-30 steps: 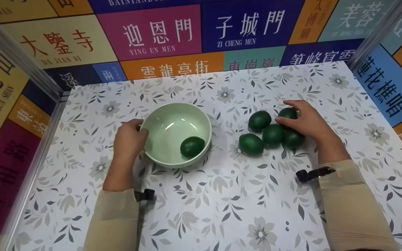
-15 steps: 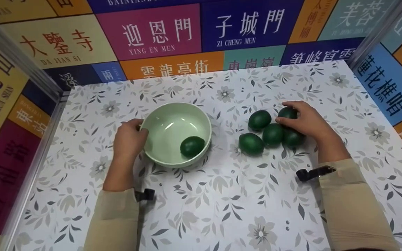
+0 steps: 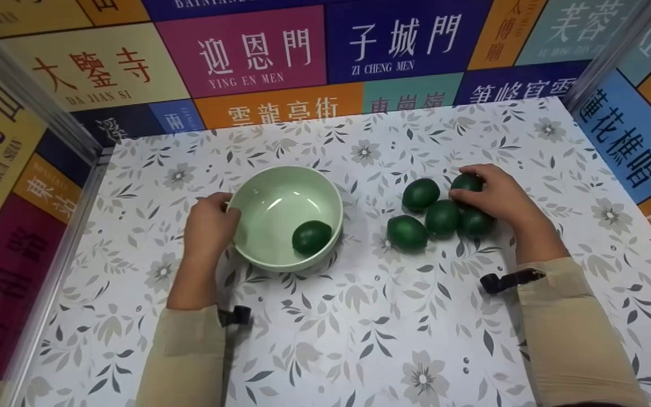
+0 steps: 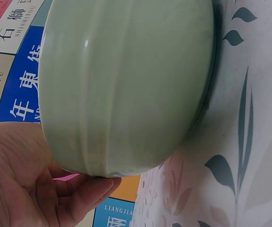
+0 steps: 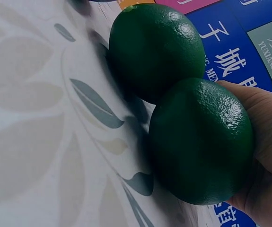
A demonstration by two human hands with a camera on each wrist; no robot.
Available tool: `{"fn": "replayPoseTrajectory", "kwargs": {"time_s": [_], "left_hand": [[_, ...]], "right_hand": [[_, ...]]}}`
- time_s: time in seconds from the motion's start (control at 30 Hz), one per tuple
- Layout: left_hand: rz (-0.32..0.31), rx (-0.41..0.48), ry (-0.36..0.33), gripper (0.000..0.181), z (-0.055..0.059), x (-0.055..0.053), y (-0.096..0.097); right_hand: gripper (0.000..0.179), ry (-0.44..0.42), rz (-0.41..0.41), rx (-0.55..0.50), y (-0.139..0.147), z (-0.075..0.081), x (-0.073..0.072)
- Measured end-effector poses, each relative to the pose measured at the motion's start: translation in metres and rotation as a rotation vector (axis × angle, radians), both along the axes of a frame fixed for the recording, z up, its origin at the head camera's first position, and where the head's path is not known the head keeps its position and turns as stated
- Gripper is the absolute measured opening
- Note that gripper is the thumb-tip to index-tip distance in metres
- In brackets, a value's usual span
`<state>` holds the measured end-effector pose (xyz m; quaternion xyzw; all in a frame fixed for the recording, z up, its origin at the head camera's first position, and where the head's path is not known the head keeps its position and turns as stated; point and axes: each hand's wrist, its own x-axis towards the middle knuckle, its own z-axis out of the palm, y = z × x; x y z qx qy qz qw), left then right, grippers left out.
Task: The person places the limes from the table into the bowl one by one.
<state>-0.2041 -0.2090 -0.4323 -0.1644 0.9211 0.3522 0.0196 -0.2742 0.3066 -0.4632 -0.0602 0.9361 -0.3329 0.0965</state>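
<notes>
The fingers (image 3: 474, 168) of the right hand (image 3: 503, 195) were curled round a dark green, oval, shiny-skinned fruit (image 3: 468, 181), the thumb on its near left side; how firmly they pinched could not be told. A second dark green fruit (image 3: 475, 225) lay nearer the person, partly under the hand, with a third dark green fruit (image 3: 442, 219) beside it. Lifting might knock these loose, since they crowded the thumb, and the smooth skin could slip from a shallow hold. The held fruit's long axis was mostly hidden by the hand; left of the fingers, the outermost dark green fruit (image 3: 407, 233) lay roughly crosswise on the white, leaf-patterned desk (image 3: 370, 328). Farther left, the left hand (image 3: 207, 229) pinched the rim of a round, glossy, pale green bowl (image 3: 257, 198), which a careless tug at that one side might tip.
</notes>
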Motion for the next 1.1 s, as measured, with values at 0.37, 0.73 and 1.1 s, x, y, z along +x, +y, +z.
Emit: {"fn": "replayPoseTrajectory", "kwargs": {"time_s": [0.37,0.73,1.1], "left_hand": [[-0.001,-0.026,0.0,0.048,-0.0004,-0.001,0.0003],[-0.012,-0.037,0.012,0.048,-0.0018,-0.0013,-0.0007],[-0.009,-0.017,0.024,0.047,-0.0013,-0.0001,-0.0005]], "right_hand": [[0.072,-0.007,-0.01,-0.008,0.0007,-0.0003,-0.0004],[0.073,-0.01,-0.019,-0.014,0.0003,-0.0005,-0.0004],[0.07,0.014,-0.007,-0.006,-0.0001,0.0007,0.0]]}}
